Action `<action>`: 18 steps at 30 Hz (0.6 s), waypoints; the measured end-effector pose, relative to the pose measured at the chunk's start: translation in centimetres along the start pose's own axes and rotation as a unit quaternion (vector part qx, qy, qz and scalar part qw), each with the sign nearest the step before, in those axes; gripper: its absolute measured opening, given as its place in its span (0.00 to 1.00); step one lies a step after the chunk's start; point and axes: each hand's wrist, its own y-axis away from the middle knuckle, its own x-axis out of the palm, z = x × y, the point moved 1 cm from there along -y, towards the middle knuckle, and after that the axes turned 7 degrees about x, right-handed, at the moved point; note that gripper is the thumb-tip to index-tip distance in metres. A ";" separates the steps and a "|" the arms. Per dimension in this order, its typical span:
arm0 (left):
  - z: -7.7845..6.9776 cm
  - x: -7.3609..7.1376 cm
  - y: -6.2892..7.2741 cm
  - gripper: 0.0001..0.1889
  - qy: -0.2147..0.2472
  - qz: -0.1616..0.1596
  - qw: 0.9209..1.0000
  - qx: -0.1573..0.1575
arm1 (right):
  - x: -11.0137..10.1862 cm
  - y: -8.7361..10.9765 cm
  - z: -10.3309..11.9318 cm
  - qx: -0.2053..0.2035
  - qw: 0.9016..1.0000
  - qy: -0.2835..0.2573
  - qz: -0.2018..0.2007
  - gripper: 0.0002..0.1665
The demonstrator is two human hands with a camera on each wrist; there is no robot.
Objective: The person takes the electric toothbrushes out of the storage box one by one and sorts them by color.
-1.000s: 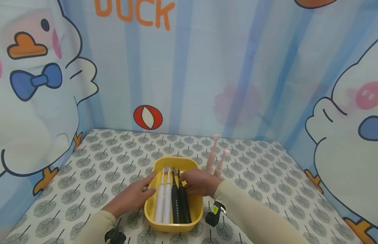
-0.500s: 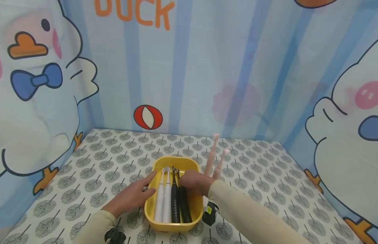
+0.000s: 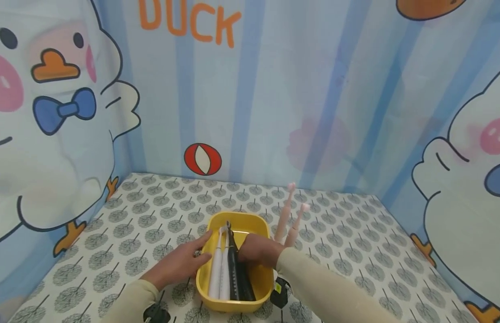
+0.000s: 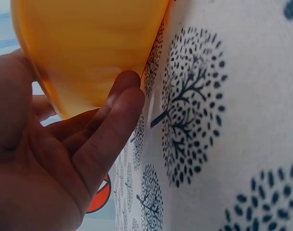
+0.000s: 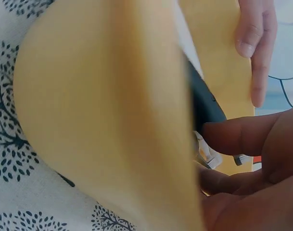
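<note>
A yellow plastic basket (image 3: 235, 307) holds two white electric toothbrushes (image 3: 224, 280) on its left and two black electric toothbrushes (image 3: 233, 273) to their right. The brush heads lie bunched together at the far end. My left hand (image 3: 180, 264) holds the basket's left wall, with thumb and index finger over the rim and the other fingers outside. Inside the basket, my right hand (image 3: 258, 251) pinches the rightmost black toothbrush, covering its upper part. The thumb touches a dark handle (image 5: 206, 103) in the right wrist view; the basket wall hides much of that handle.
Two pink electric toothbrushes (image 3: 283, 222) stand upright behind my right wrist, their lower ends hidden. A tree-patterned cloth (image 3: 125, 233) covers the table. Printed duck curtains (image 3: 262, 98) close off the back and sides.
The right hand has moved slightly left and deeper into the basket. The black toothbrushes have tilted left, their heads now against the white ones. The head view has shifted a little.
</note>
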 end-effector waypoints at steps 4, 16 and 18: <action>0.1 0.0 0.0 0.34 -0.013 -0.002 1.000 -0.001 | 0.3 -0.1 -0.1 0.009 1.000 -0.003 -0.001 0.08; 0.2 0.3 0.0 0.35 -0.025 -0.006 1.000 0.010 | 0.8 -0.3 -0.2 0.024 0.999 -0.044 0.017 0.03; 0.2 0.2 0.0 0.35 -0.018 -0.006 1.000 0.006 | 0.9 -0.4 -0.1 0.019 0.999 -0.038 0.020 0.02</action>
